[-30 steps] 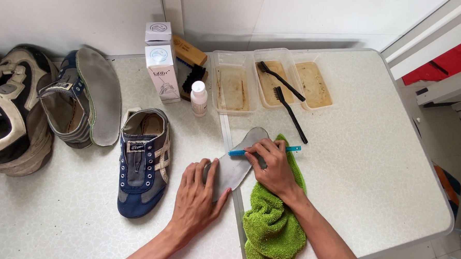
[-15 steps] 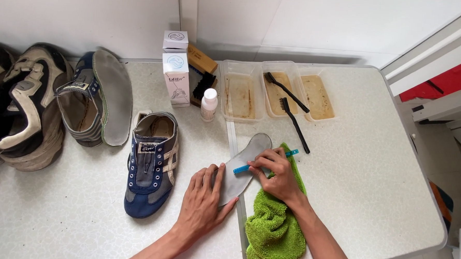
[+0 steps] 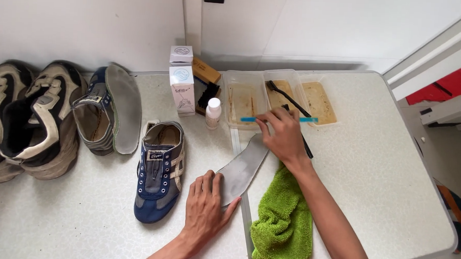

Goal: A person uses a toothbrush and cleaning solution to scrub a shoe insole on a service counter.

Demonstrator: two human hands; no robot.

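Note:
A grey insole [image 3: 243,166] lies flat on the speckled table [image 3: 384,167]. My left hand [image 3: 205,206] presses down on its near end, fingers spread. My right hand [image 3: 282,134] is raised above the insole's far end and grips a thin blue-handled brush [image 3: 277,119], held level over the clear plastic trays [image 3: 252,102]. A green cloth [image 3: 283,225] lies under my right forearm. A blue and grey shoe [image 3: 160,168] sits just left of my left hand.
A black brush [image 3: 286,98] rests in the trays of brownish liquid. A small white bottle [image 3: 213,113] and two white boxes [image 3: 182,81] stand behind the shoe. Another shoe with an insole [image 3: 109,108] and worn sneakers [image 3: 29,120] are at the left.
My right hand has lifted the blue brush off the insole and moved it back toward the trays. My left hand stays on the insole.

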